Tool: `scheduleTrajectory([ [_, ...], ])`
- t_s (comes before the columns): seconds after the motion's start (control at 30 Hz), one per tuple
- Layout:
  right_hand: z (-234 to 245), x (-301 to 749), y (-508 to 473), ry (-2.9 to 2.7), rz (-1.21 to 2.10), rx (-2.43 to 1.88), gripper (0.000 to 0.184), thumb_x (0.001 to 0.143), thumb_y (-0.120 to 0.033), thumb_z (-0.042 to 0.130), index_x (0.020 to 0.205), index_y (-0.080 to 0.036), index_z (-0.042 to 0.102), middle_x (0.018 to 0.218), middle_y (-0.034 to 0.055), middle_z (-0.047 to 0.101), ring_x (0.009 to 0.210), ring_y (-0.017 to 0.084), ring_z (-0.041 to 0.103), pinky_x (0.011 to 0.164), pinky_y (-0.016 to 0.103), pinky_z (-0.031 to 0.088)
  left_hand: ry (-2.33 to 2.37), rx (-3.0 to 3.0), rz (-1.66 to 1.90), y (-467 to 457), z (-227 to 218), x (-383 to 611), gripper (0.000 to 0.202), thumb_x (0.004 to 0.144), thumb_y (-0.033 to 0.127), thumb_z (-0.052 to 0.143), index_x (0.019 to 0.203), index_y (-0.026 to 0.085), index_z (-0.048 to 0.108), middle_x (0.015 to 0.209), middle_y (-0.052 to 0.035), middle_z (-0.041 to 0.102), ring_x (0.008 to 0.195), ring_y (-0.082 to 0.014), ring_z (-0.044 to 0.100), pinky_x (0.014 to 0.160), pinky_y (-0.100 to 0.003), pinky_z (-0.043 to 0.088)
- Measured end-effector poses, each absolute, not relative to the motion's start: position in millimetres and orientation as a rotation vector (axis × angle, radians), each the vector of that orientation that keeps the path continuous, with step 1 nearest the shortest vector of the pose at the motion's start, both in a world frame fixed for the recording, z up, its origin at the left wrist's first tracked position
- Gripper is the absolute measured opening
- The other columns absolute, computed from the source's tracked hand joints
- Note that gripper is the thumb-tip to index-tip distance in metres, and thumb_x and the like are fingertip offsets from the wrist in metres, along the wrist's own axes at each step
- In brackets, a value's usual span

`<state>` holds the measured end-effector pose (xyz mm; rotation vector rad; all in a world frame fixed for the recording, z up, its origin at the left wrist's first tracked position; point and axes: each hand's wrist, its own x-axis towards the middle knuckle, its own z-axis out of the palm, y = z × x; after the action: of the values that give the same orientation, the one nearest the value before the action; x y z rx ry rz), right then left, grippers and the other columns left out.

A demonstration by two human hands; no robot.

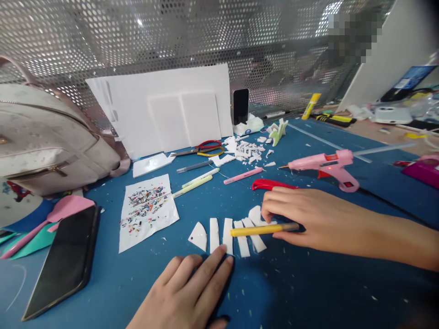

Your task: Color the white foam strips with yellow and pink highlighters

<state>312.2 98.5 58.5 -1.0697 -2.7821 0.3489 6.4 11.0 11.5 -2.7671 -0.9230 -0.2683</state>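
Observation:
In the head view, white foam pieces lie in a row on the blue mat: a fish-head-shaped piece (198, 236) with a small dark dot, several strips (214, 234), and a rounded end piece (254, 214) by my right fingers. My left hand (192, 288) rests flat with fingers stretched out, fingertips at the lower end of a middle strip (227, 230). A yellow marker (254, 230) is held in my right hand (302, 214), level above the strips and pointing left. Right behind that hand lies a red-handled cutter (270, 184), partly hidden.
Behind are a pink glue gun (324, 164), pens (243, 176), scissors (206, 148), foam scraps (252, 151) and propped white boards (137, 109). Left are a paper with colourful bits (137, 233), a dark phone (65, 260) and a backpack (44, 132).

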Motion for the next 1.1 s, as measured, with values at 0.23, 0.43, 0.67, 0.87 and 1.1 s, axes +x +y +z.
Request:
scheduleTrajectory([
  [0.23, 62, 309, 99, -2.837, 0.381, -1.079, 0.010, 0.079, -0.015, 0.064, 0.082, -0.021, 0.056, 0.084, 0.0004, 0.060, 0.075, 0.018, 0.055, 0.059, 0.027, 0.035, -0.813, -2.696, -0.238, 10, 20, 22, 0.060, 0.101, 0.057, 0.029, 0.145, 0.020, 0.047, 0.149, -0.0031, 0.050, 0.112, -0.0212, 0.054, 0.091, -0.031, 0.045],
  [0.43, 65, 307, 97, -2.845, 0.354, -1.094, 0.012, 0.076, -0.012, 0.063, 0.079, -0.021, 0.056, 0.081, -0.0002, 0.060, 0.071, 0.017, 0.054, 0.057, 0.027, 0.031, -0.595, -2.631, -0.308, 11, 13, 46, 0.040, 0.106, 0.026, 0.034, 0.141, 0.017, 0.051, 0.148, -0.0052, 0.051, 0.120, -0.0176, 0.056, 0.095, -0.027, 0.046],
  [0.67, 70, 305, 100, -2.865, 0.402, -1.110, 0.009, 0.077, -0.013, 0.060, 0.077, -0.020, 0.055, 0.077, -0.0002, 0.058, 0.070, 0.017, 0.051, 0.056, 0.026, 0.026, -0.617, -2.654, -0.325, 13, 12, 65, 0.041, 0.104, 0.026, 0.034, 0.137, 0.013, 0.055, 0.142, -0.0117, 0.057, 0.116, -0.0235, 0.059, 0.094, -0.032, 0.046],
  [0.87, 70, 305, 104, -2.876, 0.447, -1.106, 0.008, 0.077, -0.014, 0.059, 0.077, -0.020, 0.055, 0.075, 0.0001, 0.058, 0.069, 0.017, 0.051, 0.056, 0.026, 0.023, -0.634, -2.715, -0.351, 17, 14, 66, 0.046, 0.104, 0.035, 0.032, 0.135, 0.013, 0.056, 0.136, -0.0161, 0.060, 0.107, -0.0254, 0.061, 0.087, -0.033, 0.049],
  [1.1, 70, 306, 104, -2.896, 0.442, -1.069, 0.008, 0.080, -0.014, 0.060, 0.077, -0.020, 0.054, 0.075, -0.0004, 0.057, 0.071, 0.017, 0.051, 0.055, 0.027, 0.022, -0.631, -2.754, -0.371, 19, 16, 66, 0.042, 0.103, 0.030, 0.034, 0.134, 0.012, 0.057, 0.135, -0.0168, 0.061, 0.103, -0.0253, 0.061, 0.084, -0.033, 0.051],
])
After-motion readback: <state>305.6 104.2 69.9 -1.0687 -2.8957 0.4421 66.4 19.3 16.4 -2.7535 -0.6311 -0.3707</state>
